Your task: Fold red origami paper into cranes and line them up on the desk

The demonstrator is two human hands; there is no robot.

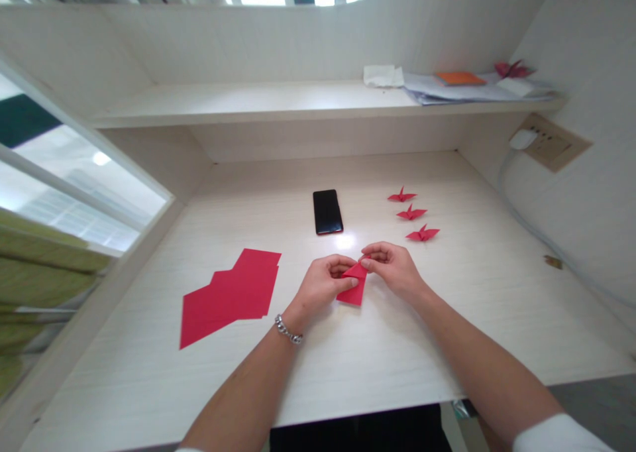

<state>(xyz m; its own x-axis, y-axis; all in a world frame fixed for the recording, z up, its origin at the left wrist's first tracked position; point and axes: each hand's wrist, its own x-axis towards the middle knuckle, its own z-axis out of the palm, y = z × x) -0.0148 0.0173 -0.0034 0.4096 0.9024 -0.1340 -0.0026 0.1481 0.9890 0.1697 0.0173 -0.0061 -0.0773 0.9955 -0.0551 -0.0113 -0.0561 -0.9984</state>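
A partly folded piece of red origami paper [352,294] is held between both hands above the desk. My left hand [325,280] grips its left side, thumb on top and fingers behind. At the upper right corner, my right hand [392,263] pinches the paper between thumb and fingers. One flap is folded over in a triangle near the top. Left of my hands lie several flat red paper sheets [233,293], overlapping. Beyond my right hand stand three red paper cranes [422,234] in a row on the desk.
A black phone [328,212] lies behind my hands. On the shelf [238,101] are papers [427,87], an orange sheet [460,79] and another red folded paper piece [514,69]. A charger cable [527,223] runs down the right side from a wall socket [559,144].
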